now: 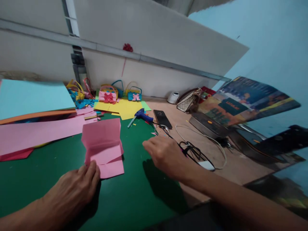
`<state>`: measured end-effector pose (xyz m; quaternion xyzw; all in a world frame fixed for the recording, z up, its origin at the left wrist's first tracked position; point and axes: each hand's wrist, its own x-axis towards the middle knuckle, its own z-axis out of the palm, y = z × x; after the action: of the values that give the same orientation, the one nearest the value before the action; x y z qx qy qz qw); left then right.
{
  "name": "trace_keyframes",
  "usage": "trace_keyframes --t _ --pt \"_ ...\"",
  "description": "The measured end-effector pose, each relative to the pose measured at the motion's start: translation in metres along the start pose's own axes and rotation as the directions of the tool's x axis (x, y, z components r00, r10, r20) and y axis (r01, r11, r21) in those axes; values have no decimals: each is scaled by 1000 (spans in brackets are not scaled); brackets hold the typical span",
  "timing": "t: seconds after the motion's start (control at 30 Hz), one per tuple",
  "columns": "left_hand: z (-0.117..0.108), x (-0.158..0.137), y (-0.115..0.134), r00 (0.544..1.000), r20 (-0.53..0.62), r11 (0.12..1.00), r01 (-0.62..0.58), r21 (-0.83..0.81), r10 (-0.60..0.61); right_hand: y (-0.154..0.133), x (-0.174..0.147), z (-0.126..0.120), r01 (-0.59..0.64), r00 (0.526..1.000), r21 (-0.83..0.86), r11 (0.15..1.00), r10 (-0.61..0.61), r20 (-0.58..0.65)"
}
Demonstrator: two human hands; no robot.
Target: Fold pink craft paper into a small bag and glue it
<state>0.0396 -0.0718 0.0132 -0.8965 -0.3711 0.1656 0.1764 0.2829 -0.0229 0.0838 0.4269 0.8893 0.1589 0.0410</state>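
A creased pink paper (103, 136) lies part folded on the green mat (134, 192), its back flap standing up. My left hand (74, 186) grips the lower left corner of this paper between thumb and fingers. To the right of it, my right hand (165, 154) is raised over the mat with its fingers closed together; whether anything is in them is hidden. Beyond that hand lies a blue glue gun (143, 115), with a clear glue stick (132, 122) jutting from it.
Small paper handbags (107, 97) with bows stand at the back by yellow paper (128, 109). Blue card (36, 98) and a pink strip (40, 128) lie left. On the right are a black phone (163, 119), coiled cables (194, 150) and a propped book (247, 99).
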Motion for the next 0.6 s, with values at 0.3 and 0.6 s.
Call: trace_keyframes --t 0.3,0.6 --pt "20 2 -3 990 -115 996 86 -19 -88 76 110 17 -327 897 -89 941 339 285" --pt "18 -2 -13 964 -199 950 114 -292 -177 93 152 68 -385 840 -9 923 354 411"
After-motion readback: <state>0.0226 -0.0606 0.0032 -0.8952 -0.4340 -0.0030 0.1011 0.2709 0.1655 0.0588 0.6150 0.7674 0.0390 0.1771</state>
